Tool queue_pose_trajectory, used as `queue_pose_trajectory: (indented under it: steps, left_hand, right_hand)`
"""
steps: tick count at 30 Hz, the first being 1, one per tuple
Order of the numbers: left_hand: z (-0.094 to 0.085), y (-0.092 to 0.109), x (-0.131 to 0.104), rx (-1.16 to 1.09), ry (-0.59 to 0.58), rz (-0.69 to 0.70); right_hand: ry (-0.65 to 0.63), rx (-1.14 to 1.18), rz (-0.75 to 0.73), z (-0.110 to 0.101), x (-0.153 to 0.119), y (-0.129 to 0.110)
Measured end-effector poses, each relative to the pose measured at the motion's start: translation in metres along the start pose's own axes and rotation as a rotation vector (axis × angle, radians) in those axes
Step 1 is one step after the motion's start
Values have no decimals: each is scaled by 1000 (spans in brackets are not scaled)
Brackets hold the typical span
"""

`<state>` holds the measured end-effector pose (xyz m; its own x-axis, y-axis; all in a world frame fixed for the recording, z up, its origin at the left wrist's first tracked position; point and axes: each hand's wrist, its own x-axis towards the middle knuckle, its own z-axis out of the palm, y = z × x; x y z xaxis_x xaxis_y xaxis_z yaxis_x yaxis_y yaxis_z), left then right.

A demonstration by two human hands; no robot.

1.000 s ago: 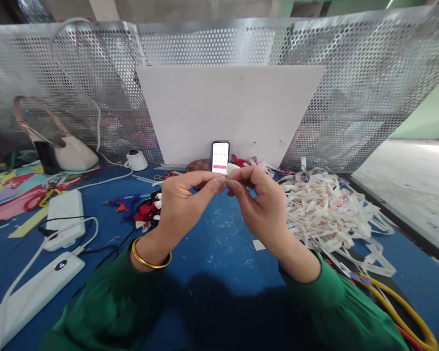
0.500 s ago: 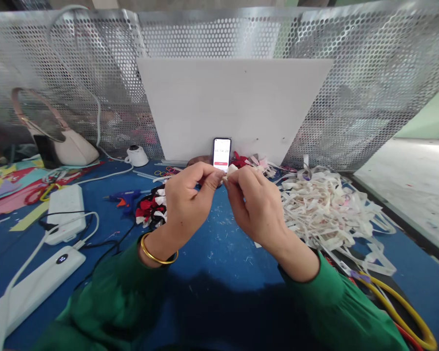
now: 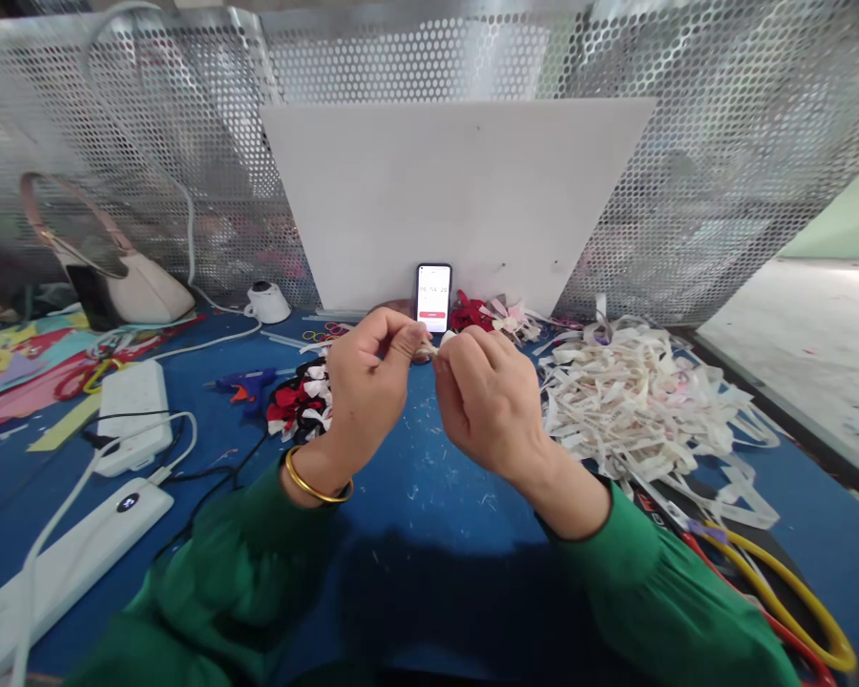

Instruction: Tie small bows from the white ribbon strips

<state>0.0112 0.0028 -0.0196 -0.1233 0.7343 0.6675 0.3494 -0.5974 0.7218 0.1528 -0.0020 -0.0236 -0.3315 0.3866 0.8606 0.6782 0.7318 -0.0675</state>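
Over the table (image 3: pixel 422 487), right hand (image 3: pixel 492 405) has turned.

- small off-white strip (image 3: pixel 427 350), thin, soft-looking
- pinched between fingertips of left hand (image 3: pixel 368 382) and right hand (image 3: pixel 492 396), short stretch showing in the gap
- held up above tabletop (image 3: pixel 429 515)
- rest hidden by fingers; full shape unclear

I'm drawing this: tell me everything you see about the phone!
The phone has a dark frame and a lit white screen with dark digits, too blurry to read, above a red bar. It stands before the white board, seemingly leaning back. Its bottom is hard to see behind the left hand and right hand; neither holds it.
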Motion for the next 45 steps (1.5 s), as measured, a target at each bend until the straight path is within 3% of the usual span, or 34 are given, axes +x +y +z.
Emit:
queue_pose_trajectory:
  steps: [7, 14, 21, 24, 33, 38, 45]
  left_hand:
    - [-8, 3, 9, 102, 51, 45]
    - [-5, 7, 7, 43, -45, 33]
    - [2, -5, 7, -330, -154, -234]
    - [4, -6, 9, -371, -195, -299]
    - [-1, 3, 7, -96, -132, -111]
    - [3, 2, 2, 15, -79, -23]
    - [10, -16, 2, -75, -105, -91]
  right_hand:
    - [-19, 208, 288, 4, -4, 0]
    - [-3, 425, 480, 7, -4, 1]
    - [52, 386, 403, 6, -4, 4]
    - [38, 355, 369, 6, -3, 6]
    - [-37, 125, 144, 4, -2, 4]
    - [30, 130, 51, 7, -5, 1]
    - [22, 93, 35, 14, -7, 4]
